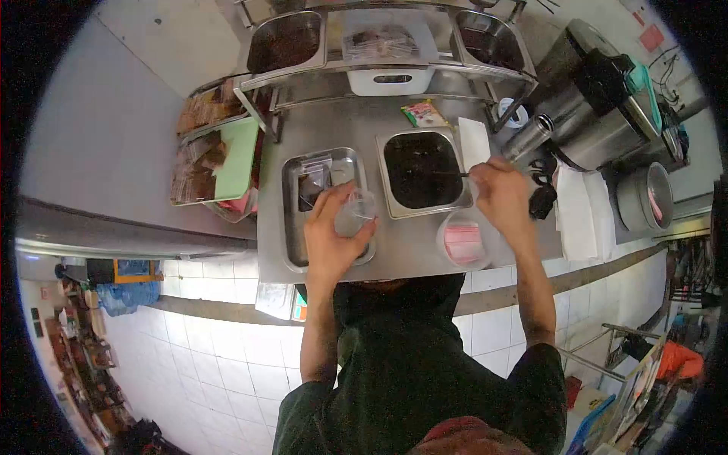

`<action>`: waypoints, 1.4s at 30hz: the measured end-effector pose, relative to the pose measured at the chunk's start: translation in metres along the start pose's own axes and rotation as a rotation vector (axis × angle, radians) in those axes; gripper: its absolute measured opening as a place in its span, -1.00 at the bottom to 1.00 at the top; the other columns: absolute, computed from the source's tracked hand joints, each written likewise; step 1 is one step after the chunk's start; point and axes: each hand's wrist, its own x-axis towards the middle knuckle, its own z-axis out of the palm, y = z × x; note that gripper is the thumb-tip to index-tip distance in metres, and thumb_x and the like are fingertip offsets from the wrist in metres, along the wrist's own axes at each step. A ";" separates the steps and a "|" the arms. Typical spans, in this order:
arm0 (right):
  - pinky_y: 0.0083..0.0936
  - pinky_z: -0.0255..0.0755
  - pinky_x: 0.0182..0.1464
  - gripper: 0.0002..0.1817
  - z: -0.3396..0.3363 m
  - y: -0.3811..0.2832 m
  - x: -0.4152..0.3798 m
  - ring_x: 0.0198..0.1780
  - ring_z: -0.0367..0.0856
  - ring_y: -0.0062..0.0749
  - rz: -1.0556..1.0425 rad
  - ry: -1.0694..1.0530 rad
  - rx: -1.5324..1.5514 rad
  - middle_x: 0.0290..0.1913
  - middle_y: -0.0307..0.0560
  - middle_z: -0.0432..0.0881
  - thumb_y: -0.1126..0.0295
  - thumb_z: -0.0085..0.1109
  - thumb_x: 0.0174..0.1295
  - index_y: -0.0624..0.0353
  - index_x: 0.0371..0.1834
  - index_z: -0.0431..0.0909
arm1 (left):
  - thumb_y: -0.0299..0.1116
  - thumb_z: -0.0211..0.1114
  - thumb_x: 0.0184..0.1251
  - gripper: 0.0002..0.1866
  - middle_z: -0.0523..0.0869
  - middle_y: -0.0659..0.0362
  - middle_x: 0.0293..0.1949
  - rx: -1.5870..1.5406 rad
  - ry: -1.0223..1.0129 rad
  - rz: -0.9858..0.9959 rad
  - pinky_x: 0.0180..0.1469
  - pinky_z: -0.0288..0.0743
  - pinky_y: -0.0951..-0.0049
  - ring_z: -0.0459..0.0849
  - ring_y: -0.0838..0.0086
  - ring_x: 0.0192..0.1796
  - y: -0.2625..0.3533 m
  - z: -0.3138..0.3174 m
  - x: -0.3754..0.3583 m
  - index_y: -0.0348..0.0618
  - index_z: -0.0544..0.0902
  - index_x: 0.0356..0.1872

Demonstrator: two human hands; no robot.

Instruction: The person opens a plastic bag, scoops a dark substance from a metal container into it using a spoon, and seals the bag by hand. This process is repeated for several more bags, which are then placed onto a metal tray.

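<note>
My left hand (332, 236) grips a small clear plastic cup (362, 203) between thumb and fingers, over the shallow metal tray (287, 220). In that tray lies a small clear packet (312, 182) with dark contents. My right hand (502, 199) pinches a thin dark utensil handle (453, 174), which reaches over a deep metal pan (385, 199) full of a dark, wet-looking food (421, 168). The far end of the utensil blends into the dark food. Just below the right hand stands a round, clear container (446, 250) with pink-and-white labels (464, 243) inside.
A metal shelf (303, 74) along the back carries two dark-filled pans and a clear bin (387, 34). Bags with a green board (236, 155) lie at the left. A steel cylinder (531, 136), white paper (584, 212) and a metal pot (633, 201) stand at the right.
</note>
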 end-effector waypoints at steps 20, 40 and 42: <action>-0.65 0.32 -0.25 -0.77 0.030 0.087 -0.034 -0.34 0.49 -0.68 0.604 -0.238 1.080 -0.38 -0.32 0.67 0.27 0.43 0.28 0.25 -0.26 0.79 | -0.49 0.62 -0.08 -0.09 0.76 -0.03 0.07 -0.112 0.010 -0.032 0.20 0.65 0.24 0.78 0.19 0.10 0.006 0.019 0.023 -0.16 0.46 0.43; -0.65 0.11 -0.47 -0.79 -0.027 0.068 -0.033 -0.50 0.33 -0.73 0.665 0.221 0.993 -0.50 -0.43 0.56 0.27 0.43 0.25 0.16 -0.41 0.72 | -0.46 0.66 -0.03 0.08 0.80 0.03 0.03 -0.243 0.077 -0.003 0.13 0.66 0.25 0.82 0.24 0.02 0.013 0.054 0.062 -0.04 0.23 0.58; -0.72 -0.07 -0.56 -0.81 -0.068 0.051 -0.018 -0.62 0.15 -0.84 0.617 0.134 0.957 -0.61 -0.51 0.36 0.35 0.35 0.34 0.23 -0.38 0.71 | -0.46 0.67 -0.04 0.09 0.81 0.05 0.02 -0.258 0.060 0.002 0.12 0.67 0.27 0.82 0.28 0.00 0.019 0.063 0.064 -0.02 0.24 0.58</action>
